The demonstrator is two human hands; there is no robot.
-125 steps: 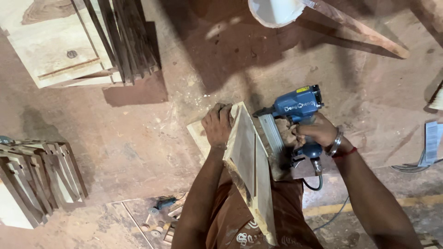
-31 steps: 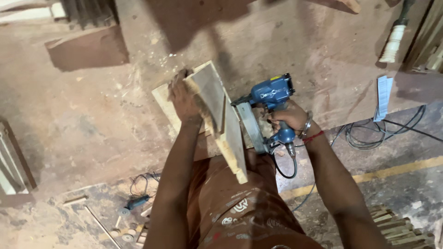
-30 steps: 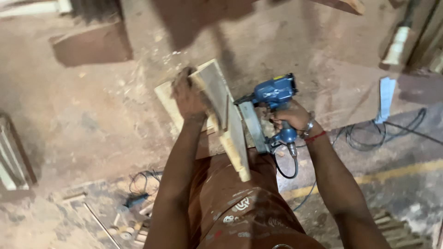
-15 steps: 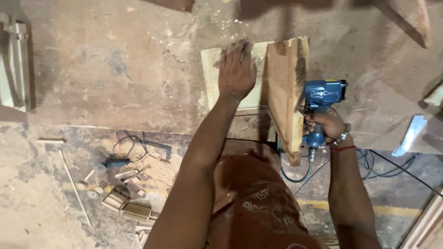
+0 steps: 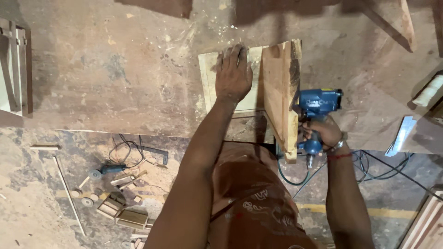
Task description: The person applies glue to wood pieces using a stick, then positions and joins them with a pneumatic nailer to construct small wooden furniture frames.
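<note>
My left hand (image 5: 234,74) lies flat, fingers spread, on a pale wooden board (image 5: 210,83) lying on the workbench (image 5: 115,78). Beside it on the right, a second wooden board (image 5: 279,92) stands on edge, reaching past the bench's near edge. My right hand (image 5: 323,131) grips the handle of a blue pneumatic nail gun (image 5: 318,103) pressed against the right face of the upright board. A hose (image 5: 295,177) hangs from the gun's base.
Wooden frames (image 5: 11,64) lie at the bench's far left. On the floor at the lower left are a small grinder (image 5: 108,169), wood offcuts (image 5: 124,214) and a thin rod (image 5: 69,196). Cables (image 5: 387,168) trail at the right, near a yellow floor line (image 5: 383,212).
The view has swung since a second ago, so the boards and gun sit more to the right. My left hand went from gripping the upright board's top to lying flat on the pale board.
</note>
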